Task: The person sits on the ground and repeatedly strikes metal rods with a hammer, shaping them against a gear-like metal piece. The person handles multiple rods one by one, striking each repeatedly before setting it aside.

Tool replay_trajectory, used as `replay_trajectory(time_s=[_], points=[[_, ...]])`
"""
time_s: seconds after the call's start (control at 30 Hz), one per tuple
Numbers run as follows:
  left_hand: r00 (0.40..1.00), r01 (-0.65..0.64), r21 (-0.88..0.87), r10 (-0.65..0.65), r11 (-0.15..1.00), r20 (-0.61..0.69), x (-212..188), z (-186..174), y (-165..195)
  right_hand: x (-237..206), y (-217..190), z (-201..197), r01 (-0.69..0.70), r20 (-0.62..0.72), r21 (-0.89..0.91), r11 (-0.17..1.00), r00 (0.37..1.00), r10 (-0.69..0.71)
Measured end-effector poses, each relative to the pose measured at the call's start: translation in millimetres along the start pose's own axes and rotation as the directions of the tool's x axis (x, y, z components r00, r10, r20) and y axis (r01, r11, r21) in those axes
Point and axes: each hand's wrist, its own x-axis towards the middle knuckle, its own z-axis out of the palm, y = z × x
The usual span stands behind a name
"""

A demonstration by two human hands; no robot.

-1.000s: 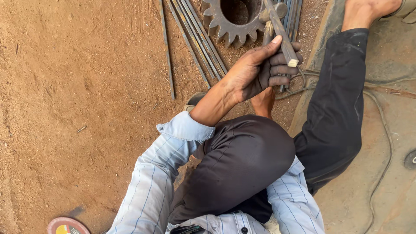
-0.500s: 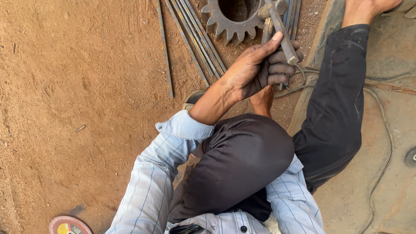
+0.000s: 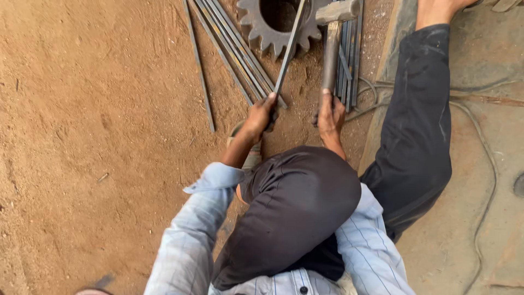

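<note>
Far to the left of both hands lies bare reddish dirt ground (image 3: 98,109), with a single thin metal rod (image 3: 197,65) lying apart on it. Closer in, just up and left of the left hand, a bundle of flat metal strips (image 3: 232,43) lies slanting across the dirt. The left hand (image 3: 261,116) is closed in a fist around the lower end of a long flat metal bar (image 3: 289,46), which rises away from the hand and crosses over the large toothed gear wheel (image 3: 278,24) lying on the ground beyond the fingers. Just beside it to the right, the right hand (image 3: 330,113) is wrapped tight around the wooden handle of a hammer (image 3: 333,38), whose metal head sits well above the hand, next to the gear's right edge and over a second stack of metal strips (image 3: 349,71). Below the hands, a bent knee in dark trousers (image 3: 297,202) fills the middle, flanked by light blue striped sleeves. Right of the right hand, the other leg stretches out onto a concrete slab (image 3: 480,164), where a thin cable (image 3: 488,164) trails.
</note>
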Motion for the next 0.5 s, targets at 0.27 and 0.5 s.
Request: replay_trajectory(time_s=[0.27, 0.5], points=[[0.876, 0.001, 0.745, 0.36, 0.667, -0.322, 6.2, 3.1, -33.0, 15.2, -49.8, -28.4, 0.629, -0.126, 0.235, 0.741, 0.776, -0.618], [0.914, 0.074, 0.684, 0.224, 0.725, -0.337, -12.7, 8.6, -16.9, 28.3, -53.4, -24.2, 0.449, 0.062, -0.373, 0.812, 0.885, -0.461]])
